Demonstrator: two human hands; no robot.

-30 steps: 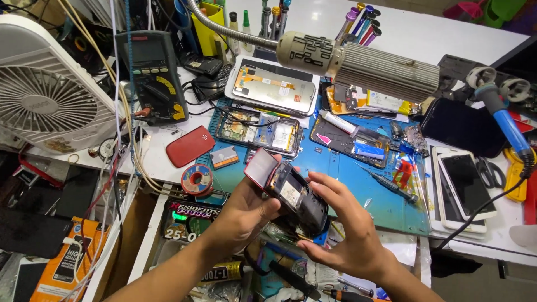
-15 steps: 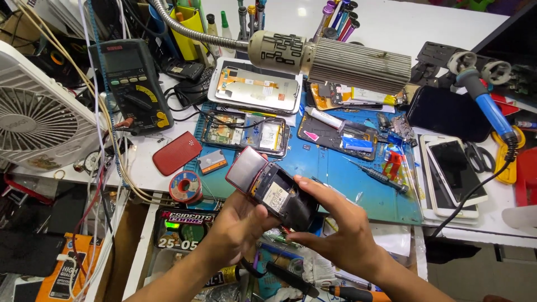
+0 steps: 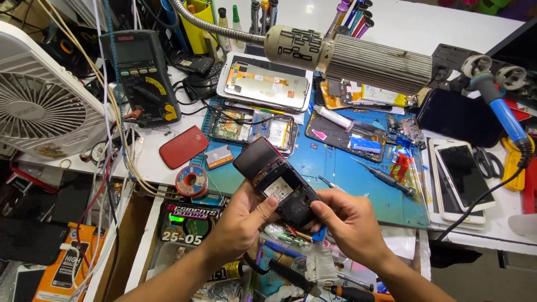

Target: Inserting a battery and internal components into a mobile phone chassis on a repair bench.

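Head view: the left hand (image 3: 238, 221) and the right hand (image 3: 349, 221) both pinch a dark, opened phone (image 3: 277, 182), held tilted above the near edge of the blue mat (image 3: 358, 179) on the table (image 3: 156, 162). The left thumb presses on the phone's exposed back. A red cover (image 3: 183, 146) and a solder reel (image 3: 191, 180) lie just to the left.

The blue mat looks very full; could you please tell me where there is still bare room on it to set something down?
The blue mat is bare along its front strip, between the screwdriver and the right hand. A smaller patch lies between the solder spool and the opened phone. Its back half is crowded with boards and parts.
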